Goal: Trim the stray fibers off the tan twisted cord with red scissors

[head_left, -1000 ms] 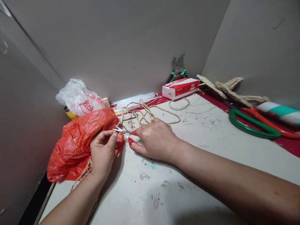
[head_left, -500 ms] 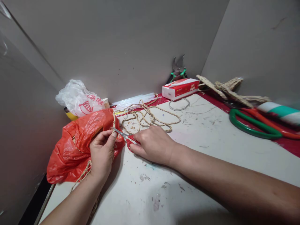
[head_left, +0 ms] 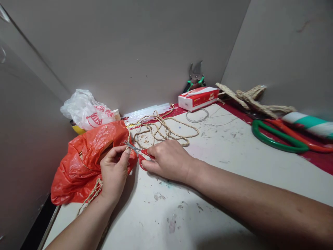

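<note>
A thin braided straw cord [head_left: 166, 127] lies in loose loops on the white table [head_left: 182, 211], and one length of it runs to my left hand [head_left: 114, 170]. That hand pinches the cord between thumb and fingers, in front of a red plastic bag [head_left: 83, 149]. In my right hand [head_left: 169, 159] are small scissors [head_left: 134, 148] with red handles. Their slightly parted blades reach the cord just above my left fingertips. More cord hangs beside my left wrist.
Behind the red bag sits a white plastic bag [head_left: 88, 111]. Clear sticks [head_left: 145, 113], a red-and-white box [head_left: 199, 98], a wire ring [head_left: 197, 115] and pruning shears [head_left: 195, 78] are along the back. Thick straw braids [head_left: 256, 99] and large green-handled shears [head_left: 278, 140] lie right.
The scissors' tips have shifted slightly left across the cord, and the handles have moved a little. The whole view has slid slightly. Both hands keep their hold.
</note>
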`<state>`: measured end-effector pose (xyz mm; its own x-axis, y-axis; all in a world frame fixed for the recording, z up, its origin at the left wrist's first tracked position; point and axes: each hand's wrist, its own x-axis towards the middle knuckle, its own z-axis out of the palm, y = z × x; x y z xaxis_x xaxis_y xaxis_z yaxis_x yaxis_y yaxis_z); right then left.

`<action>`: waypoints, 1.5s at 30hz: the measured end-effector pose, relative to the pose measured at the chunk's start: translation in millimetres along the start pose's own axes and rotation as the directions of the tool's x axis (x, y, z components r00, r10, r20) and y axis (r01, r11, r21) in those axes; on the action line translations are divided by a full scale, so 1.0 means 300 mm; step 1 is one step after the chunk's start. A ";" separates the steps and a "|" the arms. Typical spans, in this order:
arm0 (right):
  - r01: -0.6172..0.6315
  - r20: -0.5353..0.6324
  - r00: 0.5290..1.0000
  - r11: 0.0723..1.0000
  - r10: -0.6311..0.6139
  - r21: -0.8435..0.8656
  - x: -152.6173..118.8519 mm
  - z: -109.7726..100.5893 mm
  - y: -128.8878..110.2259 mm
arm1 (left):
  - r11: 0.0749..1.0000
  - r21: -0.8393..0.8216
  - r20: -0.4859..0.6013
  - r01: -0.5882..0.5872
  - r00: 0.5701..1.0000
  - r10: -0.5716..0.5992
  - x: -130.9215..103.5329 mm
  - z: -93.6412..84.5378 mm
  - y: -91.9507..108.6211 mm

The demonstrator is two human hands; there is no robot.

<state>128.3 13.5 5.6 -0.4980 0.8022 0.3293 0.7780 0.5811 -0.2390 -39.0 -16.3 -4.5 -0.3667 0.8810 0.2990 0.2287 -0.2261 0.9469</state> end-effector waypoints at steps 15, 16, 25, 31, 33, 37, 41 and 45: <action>-0.184 0.155 0.978 0.920 0.137 0.347 0.004 -0.010 -0.003 | 0.996 0.072 0.065 -0.060 0.996 0.055 -0.005 -0.004 -0.004; -0.185 0.157 0.978 0.916 0.136 0.357 0.005 -0.011 -0.001 | 0.996 0.068 0.063 -0.064 0.996 0.060 -0.004 -0.005 -0.007; -0.100 0.115 0.991 0.951 0.068 0.292 0.007 -0.013 0.013 | 0.998 0.047 0.055 -0.034 0.998 0.031 -0.003 -0.004 -0.009; -0.105 0.076 0.993 0.972 0.091 0.212 0.005 0.005 0.019 | 1.000 -0.002 0.036 0.021 0.999 -0.021 -0.004 0.000 -0.008; -0.102 0.068 0.994 0.972 0.090 0.213 0.006 0.005 0.018 | 0.999 -0.025 0.029 0.031 0.999 -0.030 -0.001 0.002 -0.010; -0.102 0.058 0.994 0.958 0.090 0.269 0.009 -0.006 0.018 | 1.000 -0.027 0.032 0.003 0.999 -0.002 0.004 0.001 -0.011; -0.103 0.068 0.994 0.940 0.085 0.324 0.012 -0.019 0.020 | 0.999 -0.036 0.028 0.015 1.000 -0.014 0.004 -0.001 -0.010; -0.073 0.083 0.995 0.934 0.046 0.349 0.014 -0.021 0.026 | 0.997 -0.062 0.018 0.039 0.999 -0.038 0.007 0.002 -0.009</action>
<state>134.6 20.6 10.8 -0.4918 0.8368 0.2405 0.6295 0.5326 -0.5657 -39.9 -13.7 -6.6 -0.3586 0.8963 0.2609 0.1580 -0.2172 0.9633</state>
